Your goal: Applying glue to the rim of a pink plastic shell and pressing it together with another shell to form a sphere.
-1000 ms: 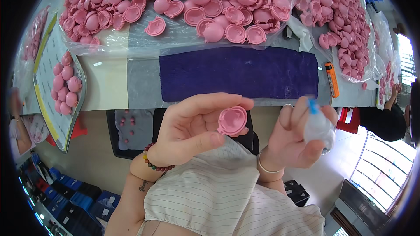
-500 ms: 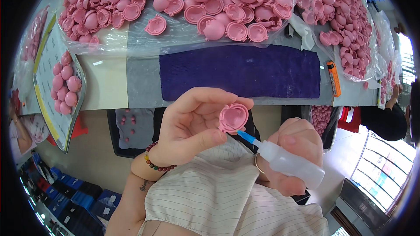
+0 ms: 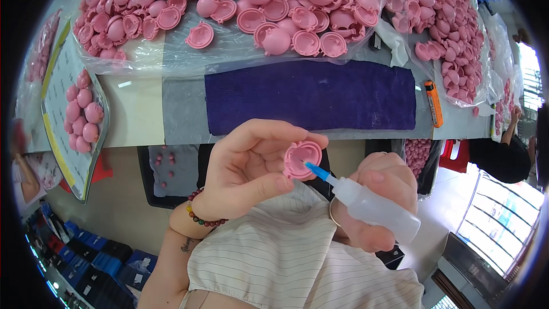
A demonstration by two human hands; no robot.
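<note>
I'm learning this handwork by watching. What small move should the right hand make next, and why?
Probably a light squeeze of the translucent bottle in the right hand: its blue tip points into the pink cup, which the left hand holds with its hollow facing the camera. Contact is hard to tell.

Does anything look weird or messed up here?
Just a little: one pink shell lies alone in front of the big pink pile, apart from the others. I see no spill around the squeeze bottle.
</note>
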